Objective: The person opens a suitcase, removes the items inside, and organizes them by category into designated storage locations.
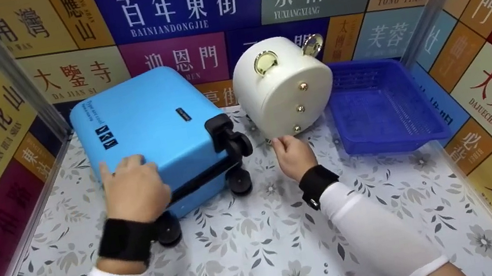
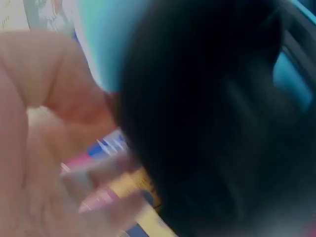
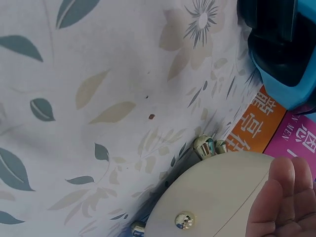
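Observation:
A light blue suitcase (image 1: 143,120) with black wheels lies on its side at the left in the head view. My left hand (image 1: 134,189) rests at its near left edge. Blur and a dark round shape, probably a wheel (image 2: 197,108), cover much of the left wrist view, but several fingers look extended. A cream-white rounded case (image 1: 277,87) with gold ear-like discs and gold studs leans tilted to the right of the suitcase. My right hand (image 1: 295,155) is at the case's lower near edge, fingers straight in the right wrist view; whether they touch it I cannot tell.
A blue plastic basket (image 1: 394,143) stands to the right of the white case. Printed wall panels (image 1: 178,4) enclose the back and both sides. Under everything is a white floral sheet (image 1: 247,267).

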A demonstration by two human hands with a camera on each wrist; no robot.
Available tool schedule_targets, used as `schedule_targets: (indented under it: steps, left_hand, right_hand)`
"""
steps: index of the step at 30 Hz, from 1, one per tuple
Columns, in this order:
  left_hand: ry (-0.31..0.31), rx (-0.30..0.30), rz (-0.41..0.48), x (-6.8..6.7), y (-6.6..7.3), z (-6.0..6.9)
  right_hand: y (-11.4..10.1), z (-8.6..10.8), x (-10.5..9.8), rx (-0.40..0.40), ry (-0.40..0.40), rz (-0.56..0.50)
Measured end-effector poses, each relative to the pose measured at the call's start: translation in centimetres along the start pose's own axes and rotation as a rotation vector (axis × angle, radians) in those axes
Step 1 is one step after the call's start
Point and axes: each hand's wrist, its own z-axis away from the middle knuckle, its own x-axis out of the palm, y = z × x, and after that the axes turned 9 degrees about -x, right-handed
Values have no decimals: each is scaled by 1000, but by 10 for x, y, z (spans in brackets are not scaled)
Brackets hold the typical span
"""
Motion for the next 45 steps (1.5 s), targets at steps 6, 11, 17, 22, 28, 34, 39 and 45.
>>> schedule_targets:
  steps: [6,11,17,22,28,34,39,45]
  left_hand:
    - [135,35,-34,47,76,-42]
    - [156,43,-230,72,105,-80]
    - [90,78,-341,75,125,-97]
    - [1,65,-401,71,136,-109]
    - [-36,185,-471,75,136,-116]
    - [64,290,-458,80,129,-108]
    - [103,371,-424,81,129,-99]
    - [111,448,-444,82,130,-92]
  right_hand:
    - [1,3,7,1,2,-4]
    - [2,6,13,-19,-9,-9]
    - [5,8,16,-10,-17,-12]
    - [6,9,18,-19,-28,5]
    - [10,8,19,-21,-19,28]
    - [12,8,16,4,-35,15]
    - [13,8,14,15,-24,17]
    - [14,7,15,16,-6,25]
